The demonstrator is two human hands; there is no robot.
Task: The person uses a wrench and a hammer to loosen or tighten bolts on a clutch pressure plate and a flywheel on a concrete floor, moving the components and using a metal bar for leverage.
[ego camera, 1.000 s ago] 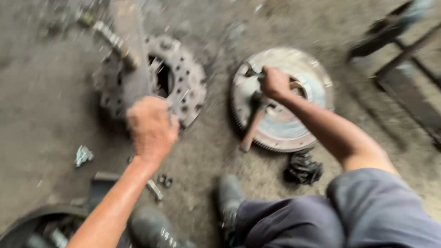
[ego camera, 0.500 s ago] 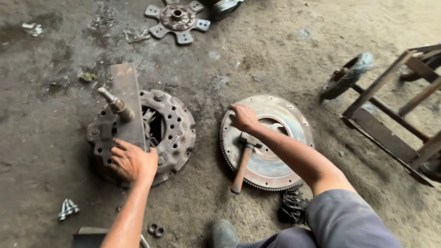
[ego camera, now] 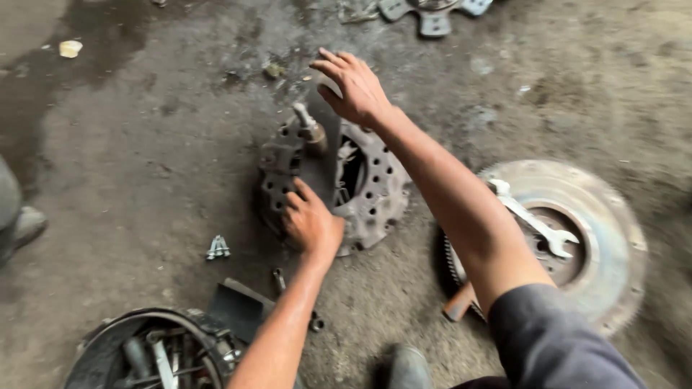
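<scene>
A rusty, perforated clutch pressure plate (ego camera: 378, 189) lies on the dirty concrete floor. A dark flat bar (ego camera: 322, 167) runs across it, and a bolt (ego camera: 305, 119) stands up beside the bar. My left hand (ego camera: 311, 225) grips the plate's near rim at the bar's lower end. My right hand (ego camera: 355, 86) reaches over the far end of the bar with its fingers spread and holds nothing. To the right lies a round flywheel (ego camera: 613, 238) with an open-ended wrench (ego camera: 535, 225) on top of it. A hammer handle (ego camera: 460, 304) pokes out at the flywheel's near edge.
A round tub of tools (ego camera: 108, 346) sits at the bottom left with a dark metal piece (ego camera: 241, 306) beside it. Loose bolts (ego camera: 218, 247) lie left of the plate. A clutch disc (ego camera: 432, 14) is at the top edge. Another person's shoe (ego camera: 25, 227) shows at far left.
My right hand has left the flywheel and hammer and swung over to the far end of the bar. My left hand stays at the plate's near rim. The view has shifted left.
</scene>
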